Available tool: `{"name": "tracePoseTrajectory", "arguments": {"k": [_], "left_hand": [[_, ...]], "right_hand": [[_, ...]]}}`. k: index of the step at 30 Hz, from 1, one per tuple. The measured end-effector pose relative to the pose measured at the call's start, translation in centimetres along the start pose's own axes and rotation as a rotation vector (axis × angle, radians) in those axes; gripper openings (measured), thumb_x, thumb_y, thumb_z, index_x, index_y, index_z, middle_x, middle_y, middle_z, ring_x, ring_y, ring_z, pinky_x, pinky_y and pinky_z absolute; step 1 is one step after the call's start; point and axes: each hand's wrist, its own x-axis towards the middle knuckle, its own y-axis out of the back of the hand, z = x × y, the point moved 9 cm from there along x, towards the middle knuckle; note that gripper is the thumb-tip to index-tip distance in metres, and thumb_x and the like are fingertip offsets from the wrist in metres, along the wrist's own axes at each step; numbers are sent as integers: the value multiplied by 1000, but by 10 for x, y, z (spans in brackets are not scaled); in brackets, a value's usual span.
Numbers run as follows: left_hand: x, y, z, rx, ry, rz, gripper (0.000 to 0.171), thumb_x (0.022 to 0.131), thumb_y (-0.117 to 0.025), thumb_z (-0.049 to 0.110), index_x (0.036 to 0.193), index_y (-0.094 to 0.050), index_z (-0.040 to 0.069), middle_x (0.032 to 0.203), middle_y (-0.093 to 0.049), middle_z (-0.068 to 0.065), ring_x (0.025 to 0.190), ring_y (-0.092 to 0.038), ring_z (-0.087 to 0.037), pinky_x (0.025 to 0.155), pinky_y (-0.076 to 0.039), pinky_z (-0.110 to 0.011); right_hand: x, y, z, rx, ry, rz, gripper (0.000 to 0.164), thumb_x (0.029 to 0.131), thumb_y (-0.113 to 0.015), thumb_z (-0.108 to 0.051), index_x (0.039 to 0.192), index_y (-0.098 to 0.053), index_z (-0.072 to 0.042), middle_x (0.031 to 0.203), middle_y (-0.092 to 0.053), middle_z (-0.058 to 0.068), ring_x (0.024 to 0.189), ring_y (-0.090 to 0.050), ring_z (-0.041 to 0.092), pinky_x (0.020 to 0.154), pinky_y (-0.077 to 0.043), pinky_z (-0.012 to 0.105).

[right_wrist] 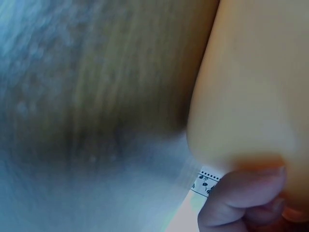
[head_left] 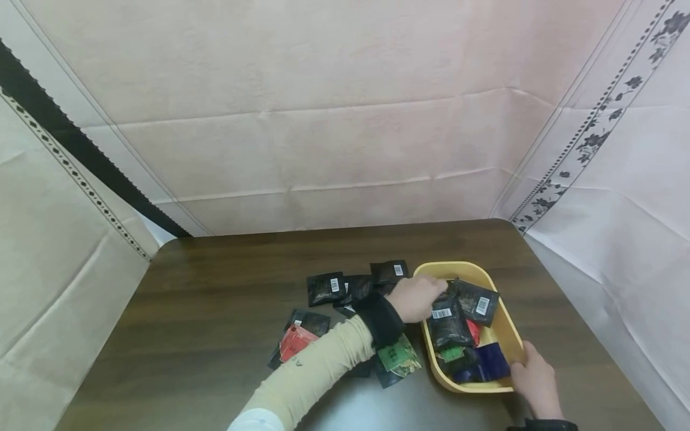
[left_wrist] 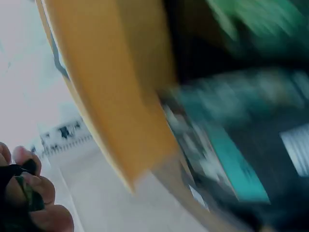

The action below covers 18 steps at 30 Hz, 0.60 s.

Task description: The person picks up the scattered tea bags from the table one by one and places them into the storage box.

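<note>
Stretched across from the near left, in a cream sleeve (head_left: 312,359) and black wristband (head_left: 380,319), with the left hand (head_left: 416,297) right over the left rim of the yellow bin (head_left: 508,328)! Pinching a small dark packet (left_wrist: 33,197) there, with fingers curled on it, judging by the left wrist view. Over to the bin's near right corner, clasping the rim in the right hand (head_left: 535,383), with fingers bent round it. Piled up inside, with black packets (head_left: 450,328) on top, a blue packet (head_left: 492,361) at the near right and a sliver of red between. Set on the right side of a dark brown wooden table (head_left: 259,269), with streaked grain, rounded far corners and a pale sheen toward the near side. Strewn left of the bin across that wood: more black packets, topped by a red packet (head_left: 295,341) at the left and a green packet (head_left: 400,354) close to the bin. Closed in all round by hangings, too: at the far side by a pinkish far cloth (head_left: 334,155), creased crosswise; at the right by a white right cloth (head_left: 636,251), edged with a grey floral band (head_left: 593,140); at the left by a left cloth (head_left: 54,269) with a dotted border, alongside a slanting black strip (head_left: 81,143).
</note>
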Motion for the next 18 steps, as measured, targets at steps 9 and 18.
{"name": "tracePoseTrajectory", "arguments": {"k": [9, 18], "left_hand": [[4, -20, 24, -21, -69, -29, 93, 71, -54, 71, 145, -10, 36, 149, -14, 2, 133, -19, -19, 101, -28, -42], [-1, -24, 19, -63, -76, -59, 106, 64, -51, 79, 142, 10, 41, 152, 8, 1, 138, -2, -22, 103, -22, -50]], "right_hand": [[3, -7, -4, 19, 3, -13, 39, 80, -39, -1, 117, -39, 11, 105, -50, 38, 90, -49, 51, 71, -40, 54], [3, -3, 1, 11, -30, -18, 44, 79, -36, 0, 121, -36, 12, 111, -45, 41, 96, -46, 54, 75, -39, 56]]}}
